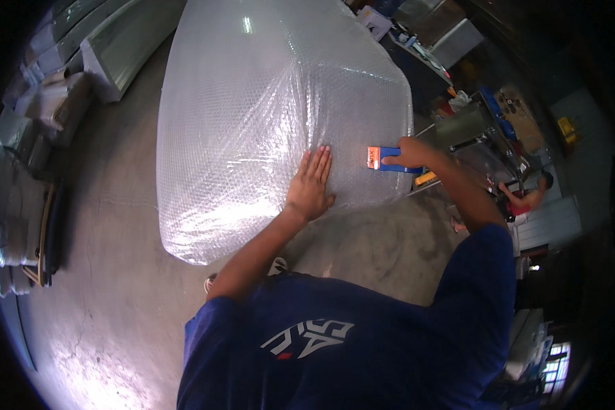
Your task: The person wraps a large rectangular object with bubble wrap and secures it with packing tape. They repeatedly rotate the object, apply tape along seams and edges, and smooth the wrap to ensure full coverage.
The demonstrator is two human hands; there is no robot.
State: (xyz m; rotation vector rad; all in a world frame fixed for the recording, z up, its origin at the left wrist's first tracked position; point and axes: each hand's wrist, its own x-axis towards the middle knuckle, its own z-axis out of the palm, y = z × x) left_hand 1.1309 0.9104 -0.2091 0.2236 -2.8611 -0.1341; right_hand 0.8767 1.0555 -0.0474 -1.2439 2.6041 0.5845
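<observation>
A large, boxy bundle covered in clear bubble wrap stands in front of me. My left hand lies flat on its near top part, fingers stretched forward and nothing held. To the right, my right hand is closed around a blue, boxy handheld tool with an orange-and-white end pointing left. The tool is over the right part of the wrap; whether it touches the film I cannot tell. Its exact kind is not clear. What lies inside the wrap is blurred by the film.
Wrapped packages are stacked along the left side, by a dark-edged panel. At right are a metal-topped workbench with tools and a person in red sitting. Concrete floor surrounds the bundle.
</observation>
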